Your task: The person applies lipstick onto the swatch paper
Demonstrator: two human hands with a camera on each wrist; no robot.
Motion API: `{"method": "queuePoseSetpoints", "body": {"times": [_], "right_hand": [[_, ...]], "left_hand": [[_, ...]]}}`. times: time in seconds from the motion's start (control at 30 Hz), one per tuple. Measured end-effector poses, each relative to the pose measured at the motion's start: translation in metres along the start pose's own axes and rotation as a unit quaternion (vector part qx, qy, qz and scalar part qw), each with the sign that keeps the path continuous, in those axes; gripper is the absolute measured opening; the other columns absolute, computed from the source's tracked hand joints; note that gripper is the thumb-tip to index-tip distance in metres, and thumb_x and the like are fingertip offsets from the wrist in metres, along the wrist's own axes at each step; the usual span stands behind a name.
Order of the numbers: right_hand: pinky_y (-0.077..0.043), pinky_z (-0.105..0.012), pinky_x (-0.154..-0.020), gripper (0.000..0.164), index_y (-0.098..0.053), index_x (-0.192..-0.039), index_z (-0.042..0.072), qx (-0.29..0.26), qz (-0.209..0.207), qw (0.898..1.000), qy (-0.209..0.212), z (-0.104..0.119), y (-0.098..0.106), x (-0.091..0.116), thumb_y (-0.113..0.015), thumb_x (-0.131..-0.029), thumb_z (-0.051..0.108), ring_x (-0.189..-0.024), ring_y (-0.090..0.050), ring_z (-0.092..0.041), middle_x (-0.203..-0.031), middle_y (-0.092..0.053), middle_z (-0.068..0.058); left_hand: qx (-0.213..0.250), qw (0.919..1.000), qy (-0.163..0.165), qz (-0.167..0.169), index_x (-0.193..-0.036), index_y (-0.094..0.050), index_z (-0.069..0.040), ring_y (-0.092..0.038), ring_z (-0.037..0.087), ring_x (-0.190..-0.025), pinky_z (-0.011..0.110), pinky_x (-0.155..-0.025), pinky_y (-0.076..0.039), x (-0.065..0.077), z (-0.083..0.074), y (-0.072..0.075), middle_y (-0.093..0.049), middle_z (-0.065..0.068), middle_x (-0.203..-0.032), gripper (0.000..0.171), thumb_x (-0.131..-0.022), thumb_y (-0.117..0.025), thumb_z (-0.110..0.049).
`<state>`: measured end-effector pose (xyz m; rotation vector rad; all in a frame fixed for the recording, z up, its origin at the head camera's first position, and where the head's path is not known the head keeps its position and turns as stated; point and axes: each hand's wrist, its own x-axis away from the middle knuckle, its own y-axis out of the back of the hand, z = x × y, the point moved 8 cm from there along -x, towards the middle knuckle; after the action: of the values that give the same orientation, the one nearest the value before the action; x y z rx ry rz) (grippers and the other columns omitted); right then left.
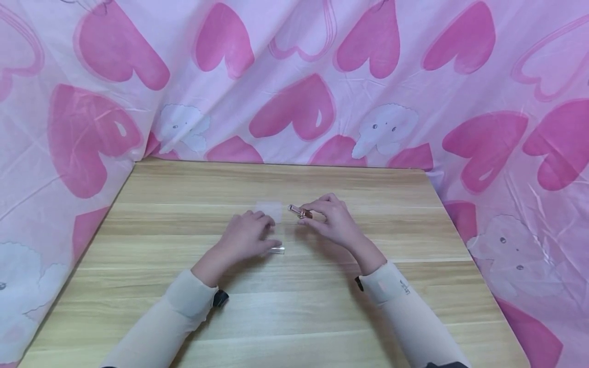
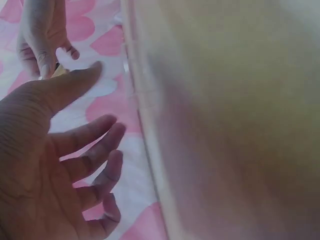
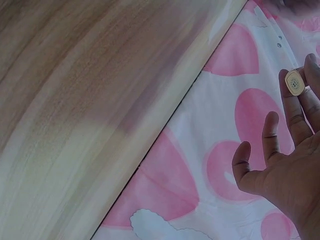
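My right hand [image 1: 332, 222] pinches a small lipstick-like tube [image 1: 299, 211] between thumb and fingers, above the table. One end of the tube looks clear and the other rose-gold. Its rounded gold end face [image 3: 295, 83], with a dark pattern, shows at the fingertips in the right wrist view. My left hand [image 1: 248, 235] hovers low to the left, fingers loosely bent and apart, with nothing between them in the left wrist view. By its thumb a short clear piece [image 1: 278, 250] is partly hidden. A pale translucent square [image 1: 270, 209] lies just beyond the left fingers.
The wood-grain table [image 1: 294, 317] spreads under both hands. A pink and white curtain [image 1: 294, 56] with hearts closes it in at the back and both sides. A small black object [image 1: 220, 298] sits at the left cuff.
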<state>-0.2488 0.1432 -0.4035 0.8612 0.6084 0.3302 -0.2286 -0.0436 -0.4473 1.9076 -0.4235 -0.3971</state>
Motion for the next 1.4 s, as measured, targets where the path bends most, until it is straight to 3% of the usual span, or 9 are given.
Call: {"method": "queuePoseSetpoints", "body": {"times": [0.13,0.27,0.43,0.53,0.7,0.8,0.97,1.13,1.4], "right_hand": [[-0.036,-0.038,-0.078,0.026,-0.077,-0.112,0.027,-0.006,-0.002,1.0,0.008,0.003,0.0,-0.002,-0.079,-0.088,0.036,-0.097,-0.049,-0.013,-0.092,-0.07,0.018],[-0.039,-0.038,-0.077,0.027,-0.077,-0.114,0.023,-0.026,-0.018,0.999,0.025,0.008,0.0,-0.004,-0.079,-0.089,0.032,-0.096,-0.051,-0.015,-0.097,-0.073,0.014],[-0.043,-0.036,-0.078,0.03,-0.077,-0.116,0.022,-0.058,-0.037,0.998,0.015,0.013,-0.001,-0.007,-0.079,-0.088,0.031,-0.096,-0.052,-0.015,-0.102,-0.074,0.012],[-0.046,-0.037,-0.076,0.03,-0.077,-0.117,0.02,-0.066,-0.043,0.997,0.005,0.015,-0.002,-0.008,-0.08,-0.088,0.03,-0.095,-0.052,-0.014,-0.101,-0.074,0.01],[-0.049,-0.041,-0.074,0.032,-0.076,-0.117,0.016,-0.074,-0.05,0.996,0.002,0.019,-0.003,-0.009,-0.081,-0.087,0.025,-0.095,-0.054,-0.015,-0.104,-0.075,0.005],[-0.049,-0.04,-0.074,0.034,-0.076,-0.119,0.015,-0.075,-0.05,0.996,-0.008,0.02,-0.004,-0.009,-0.081,-0.087,0.025,-0.096,-0.055,-0.015,-0.104,-0.073,0.004],[-0.047,-0.035,-0.073,0.036,-0.075,-0.118,0.015,-0.084,-0.052,0.995,-0.031,0.019,-0.005,-0.007,-0.082,-0.086,0.03,-0.098,-0.056,-0.021,-0.104,-0.069,0.005],[-0.049,-0.039,-0.081,0.032,-0.074,-0.114,0.016,-0.093,-0.065,0.993,-0.024,0.02,-0.006,-0.005,-0.082,-0.086,0.029,-0.097,-0.057,-0.021,-0.1,-0.071,0.009],[-0.051,-0.044,-0.082,0.029,-0.075,-0.113,0.012,-0.101,-0.102,0.99,0.012,0.027,-0.003,-0.003,-0.082,-0.086,0.02,-0.093,-0.058,-0.016,-0.095,-0.072,0.005]], "left_hand": [[0.052,0.9968,0.006,-0.06,-0.122,-0.068,-0.012,-0.063,0.021,-0.096,0.043,-0.084,-0.051,-0.01,-0.003,0.022,-0.069,-0.001,-0.108,0.06,-0.086,-0.07,-0.06],[0.158,0.9808,-0.004,-0.114,-0.123,-0.069,-0.013,-0.062,0.016,-0.093,0.037,-0.078,-0.055,-0.017,-0.01,0.038,-0.068,-0.002,-0.107,0.055,-0.088,-0.072,-0.055],[0.268,0.9483,-0.011,-0.17,-0.115,-0.074,-0.016,-0.064,0.018,-0.091,0.033,-0.071,-0.055,-0.019,-0.015,0.044,-0.069,-0.003,-0.104,0.041,-0.087,-0.077,-0.046],[0.334,0.9236,-0.003,-0.189,-0.107,-0.077,-0.018,-0.065,0.017,-0.086,0.033,-0.07,-0.056,-0.019,-0.015,0.042,-0.07,-0.005,-0.101,0.03,-0.087,-0.079,-0.041],[0.441,0.8788,0.009,-0.182,-0.1,-0.077,-0.021,-0.067,0.016,-0.09,0.035,-0.079,-0.058,-0.02,-0.015,0.036,-0.07,-0.004,-0.102,0.018,-0.089,-0.078,-0.035],[0.479,0.8593,0.023,-0.179,-0.1,-0.077,-0.019,-0.068,0.016,-0.094,0.035,-0.084,-0.058,-0.02,-0.014,0.034,-0.071,-0.003,-0.104,0.018,-0.089,-0.079,-0.033],[0.498,0.846,0.041,-0.185,-0.101,-0.077,-0.015,-0.068,0.017,-0.096,0.035,-0.087,-0.057,-0.02,-0.012,0.031,-0.073,-0.001,-0.103,0.021,-0.088,-0.079,-0.031],[0.512,0.8354,0.053,-0.192,-0.103,-0.076,-0.011,-0.066,0.021,-0.097,0.036,-0.087,-0.057,-0.02,-0.012,0.03,-0.074,0.003,-0.103,0.022,-0.089,-0.078,-0.028],[0.506,0.8322,0.058,-0.22,-0.102,-0.076,-0.002,-0.065,0.02,-0.094,0.035,-0.085,-0.055,-0.007,-0.031,0.058,-0.073,0.008,-0.101,0.016,-0.091,-0.076,-0.013]]}}
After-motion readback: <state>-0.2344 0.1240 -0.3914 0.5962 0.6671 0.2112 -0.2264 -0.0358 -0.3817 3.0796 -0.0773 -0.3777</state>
